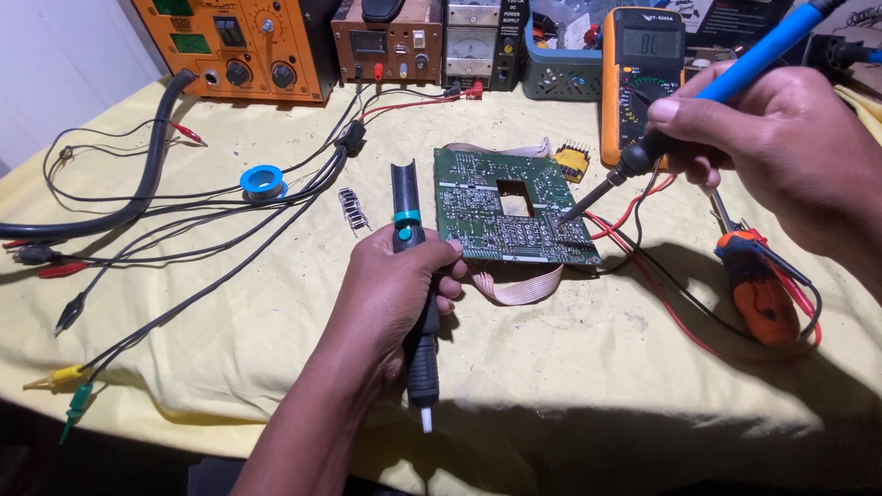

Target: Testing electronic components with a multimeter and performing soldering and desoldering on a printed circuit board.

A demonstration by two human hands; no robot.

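Right now I have my right hand [781, 156] wrapped fully around the blue-handled soldering iron [726, 87], fingers closed tight on the grip, and its dark tip is touching the green circuit board [501, 216] near the board's right edge, just beside the square cut-out. My left hand [390, 294] is clenched around the desoldering pump [411, 276], which stands almost upright at the board's left edge: its long axis runs near to far, the white nozzle end pointing back toward me and the open black end pointing away toward the bench instruments. The iron's long axis slants from upper right down to lower left, tip aimed at the board. The board itself lies flat on the yellow cloth [276, 340], solder side up, with a beige ribbon cable [519, 287] curling out beneath it. I judge this to be the heating step on a joint. The next move would call for a steady tip and for turning the pump round, since its nozzle faces away from the work. An orange multimeter [638, 78], a spool of solder [264, 182] and an orange-handled tool [758, 294] lie nearby.
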